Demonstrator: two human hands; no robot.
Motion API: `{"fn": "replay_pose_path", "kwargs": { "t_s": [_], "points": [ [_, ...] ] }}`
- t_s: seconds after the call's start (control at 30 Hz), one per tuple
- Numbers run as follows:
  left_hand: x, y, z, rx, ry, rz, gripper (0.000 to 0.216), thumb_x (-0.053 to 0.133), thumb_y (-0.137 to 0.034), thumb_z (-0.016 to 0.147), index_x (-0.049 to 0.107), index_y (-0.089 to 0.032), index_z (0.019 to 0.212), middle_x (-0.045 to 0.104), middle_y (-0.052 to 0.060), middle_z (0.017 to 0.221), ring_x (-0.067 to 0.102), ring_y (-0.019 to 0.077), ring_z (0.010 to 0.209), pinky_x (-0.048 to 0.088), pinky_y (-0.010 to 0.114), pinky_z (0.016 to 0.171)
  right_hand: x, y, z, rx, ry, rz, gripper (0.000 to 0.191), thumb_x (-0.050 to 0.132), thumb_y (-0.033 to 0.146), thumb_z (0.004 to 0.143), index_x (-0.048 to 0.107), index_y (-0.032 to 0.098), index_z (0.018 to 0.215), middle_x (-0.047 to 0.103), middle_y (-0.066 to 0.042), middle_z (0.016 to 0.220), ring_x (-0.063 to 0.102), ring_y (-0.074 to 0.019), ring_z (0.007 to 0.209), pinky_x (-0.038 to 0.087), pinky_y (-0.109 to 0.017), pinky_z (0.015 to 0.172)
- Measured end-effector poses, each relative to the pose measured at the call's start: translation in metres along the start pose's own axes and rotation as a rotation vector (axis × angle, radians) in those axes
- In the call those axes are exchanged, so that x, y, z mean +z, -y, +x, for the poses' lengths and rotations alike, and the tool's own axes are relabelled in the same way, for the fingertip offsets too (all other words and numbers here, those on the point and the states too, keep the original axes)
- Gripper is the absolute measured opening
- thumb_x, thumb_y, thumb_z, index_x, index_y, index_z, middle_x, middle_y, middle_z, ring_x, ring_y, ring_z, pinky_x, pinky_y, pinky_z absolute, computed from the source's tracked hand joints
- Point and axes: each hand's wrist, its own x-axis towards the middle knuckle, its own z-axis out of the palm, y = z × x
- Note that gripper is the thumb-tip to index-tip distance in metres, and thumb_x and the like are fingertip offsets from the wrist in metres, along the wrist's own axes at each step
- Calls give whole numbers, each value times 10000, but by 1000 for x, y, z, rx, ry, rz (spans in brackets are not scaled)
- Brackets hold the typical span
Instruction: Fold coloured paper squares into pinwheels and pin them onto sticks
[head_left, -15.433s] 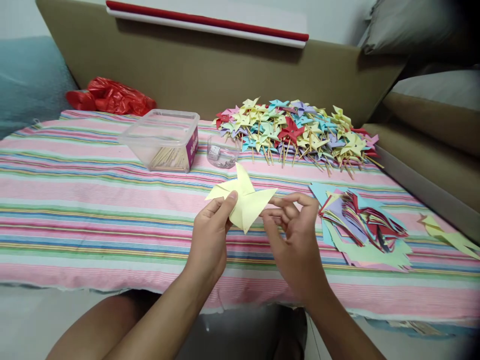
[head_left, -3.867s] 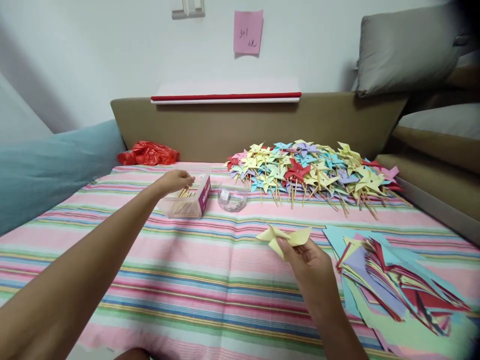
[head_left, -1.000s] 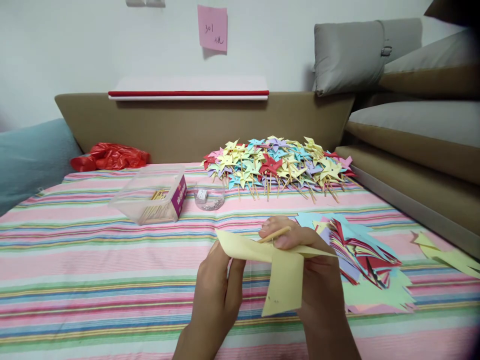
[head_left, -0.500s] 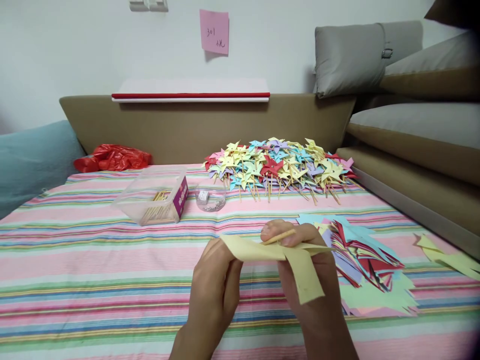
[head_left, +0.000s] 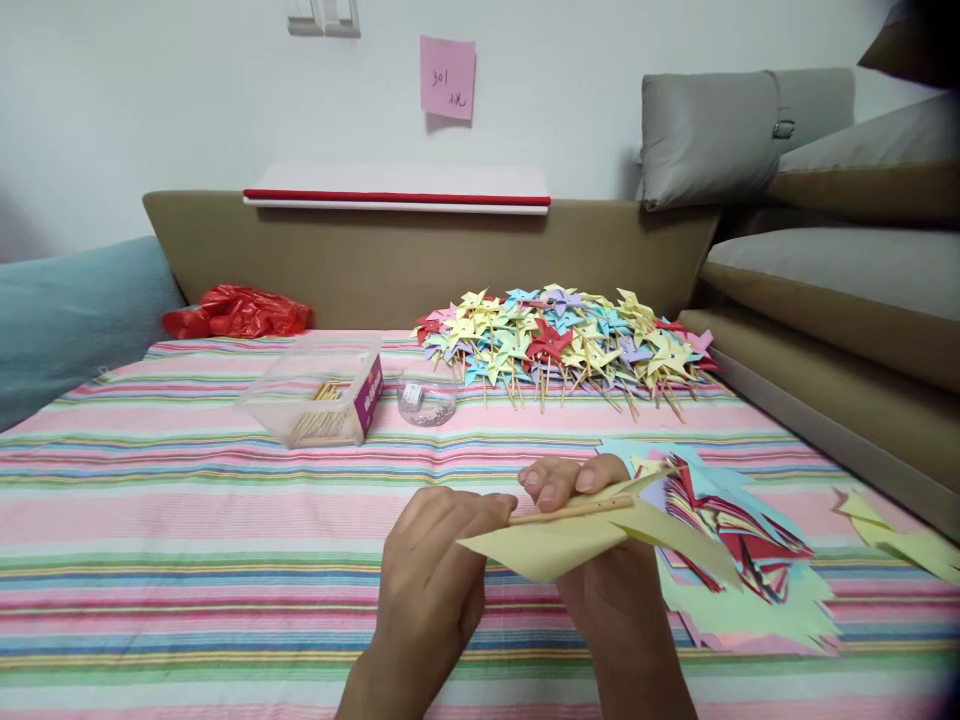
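I hold a pale yellow paper pinwheel (head_left: 559, 545) low over the striped cloth, seen almost edge-on. A thin wooden stick (head_left: 570, 513) lies across its upper face. My left hand (head_left: 431, 590) pinches the left end of the stick and the paper's edge. My right hand (head_left: 600, 580) cups the pinwheel from beneath, its fingertips curled over the stick near the middle. Both hands are closed on the pinwheel and stick.
A clear plastic box of sticks (head_left: 319, 402) and a small clear cup of pins (head_left: 426, 402) stand at the back left. A heap of finished pinwheels (head_left: 562, 340) lies behind. Cut coloured paper (head_left: 731, 530) is stacked right of my hands. A red bag (head_left: 236, 312) sits far left.
The stick, earlier fetched from the box by my left hand, now lies flat across the pinwheel. The paper has tilted from hanging down to nearly level. The view has dropped slightly.
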Motion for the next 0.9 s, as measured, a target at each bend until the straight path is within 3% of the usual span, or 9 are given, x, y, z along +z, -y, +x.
{"fn": "replay_pose_path", "kwargs": {
  "t_s": [0.27, 0.37, 0.47, 0.53, 0.6, 0.67, 0.73, 0.83, 0.9],
  "points": [
    [0, 1, 0, 49, -17, 13, 255, 533, -59, 945, 589, -153, 1175, 762, 96, 966, 685, 193, 887, 506, 326, 773, -2, 0, 0, 21, -10, 15, 155, 765, 447, 867, 692, 318, 821, 707, 38, 711, 640, -171, 781, 535, -316, 783],
    [4, -3, -1, -39, 2, -46, 246, 525, -40, 936, 617, -185, 1111, 753, 61, 938, 677, 175, 862, 497, 303, 776, 0, 0, -1, 42, -44, -5, 176, 800, 433, 839, 674, 310, 840, 699, 37, 743, 643, -171, 793, 532, -316, 773],
    [15, -8, -2, -405, 5, -223, 161, 515, -131, 982, 642, -227, 1012, 752, 36, 940, 685, 170, 888, 502, 293, 815, -2, -3, 1, 105, -159, -69, 317, 805, 481, 820, 660, 306, 1041, 725, -11, 962, 657, -207, 952, 529, -351, 841],
    [24, -10, -1, -747, -49, -407, 134, 513, -263, 1014, 640, -223, 996, 768, 49, 965, 696, 192, 957, 503, 319, 889, -8, -8, 1, 184, -255, -188, 440, 690, 590, 878, 621, 282, 1184, 703, -60, 1124, 638, -241, 1062, 510, -394, 913],
    [32, -9, 0, -1006, -151, -576, 202, 526, -371, 1008, 638, -204, 992, 780, 72, 996, 693, 220, 1031, 487, 351, 957, -15, -14, -1, 317, -287, -416, 492, 562, 664, 923, 640, 241, 1163, 697, -84, 1115, 633, -254, 1043, 488, -406, 933],
    [37, -6, 2, -1128, -246, -688, 250, 570, -424, 975, 644, -185, 977, 782, 88, 1023, 691, 227, 1034, 484, 352, 960, -21, -19, -4, 482, -183, -644, 522, 479, 681, 952, 684, 204, 1007, 701, -87, 986, 629, -248, 945, 477, -393, 893],
    [39, -2, 2, -1204, -274, -762, 287, 606, -460, 944, 644, -177, 975, 781, 92, 1061, 699, 191, 845, 515, 319, 813, -21, -23, -7, 596, 32, -747, 525, 447, 660, 972, 666, 194, 868, 677, -69, 880, 605, -233, 869, 466, -371, 844],
    [40, 3, 2, -1294, -256, -836, 336, 622, -495, 920, 638, -176, 1023, 772, 99, 1126, 607, 122, 608, 436, 261, 561, -12, -24, -11, 632, 263, -759, 449, 442, 578, 1001, 581, 207, 790, 610, -19, 798, 543, -195, 784, 434, -325, 750],
    [42, 7, 1, -1312, -287, -844, 339, 638, -491, 906, 648, -172, 1022, 766, 108, 1150, 643, 141, 712, 431, 251, 583, -7, -24, -12, 628, 293, -771, 401, 464, 529, 999, 535, 213, 764, 560, 5, 760, 493, -175, 736, 402, -301, 695]
  ]
}}
